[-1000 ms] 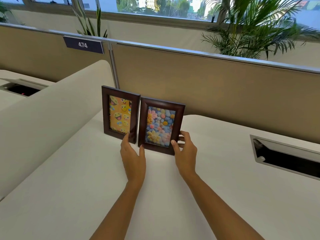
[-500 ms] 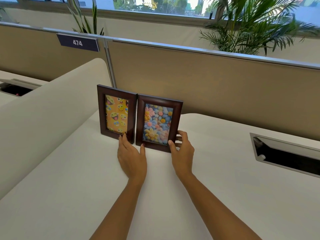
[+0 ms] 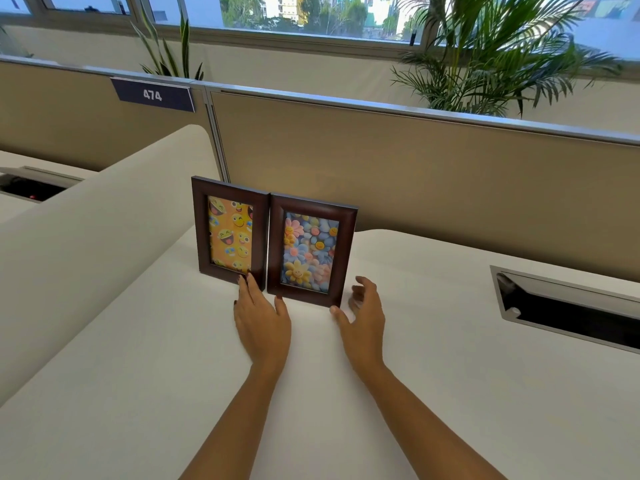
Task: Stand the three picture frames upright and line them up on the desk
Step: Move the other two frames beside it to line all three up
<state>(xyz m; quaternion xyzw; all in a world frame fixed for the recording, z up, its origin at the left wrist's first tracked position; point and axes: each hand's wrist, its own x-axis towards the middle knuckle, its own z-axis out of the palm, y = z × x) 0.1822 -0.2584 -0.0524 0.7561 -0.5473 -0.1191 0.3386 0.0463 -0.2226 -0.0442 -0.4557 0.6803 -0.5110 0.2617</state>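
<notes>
Two dark wooden picture frames stand upright side by side, touching, on the white desk (image 3: pixel 433 341). The left frame (image 3: pixel 230 233) shows yellow emoji faces on orange. The right frame (image 3: pixel 311 251) shows coloured smiling flowers. My left hand (image 3: pixel 261 317) lies flat on the desk, its fingertips touching the bottom edges where the two frames meet. My right hand (image 3: pixel 363 313) hovers at the flower frame's bottom right corner with fingers spread, holding nothing. A third frame is not in view.
A beige partition (image 3: pixel 450 174) with a "474" label (image 3: pixel 152 95) runs behind the frames. A white curved divider (image 3: pixel 86 230) rises on the left. A cable opening (image 3: pixel 568 306) is cut into the desk at right. Plants stand behind the partition.
My right hand has let go of the flower frame's right edge and opened, drawing slightly away. My left hand stays at the base of the frames.
</notes>
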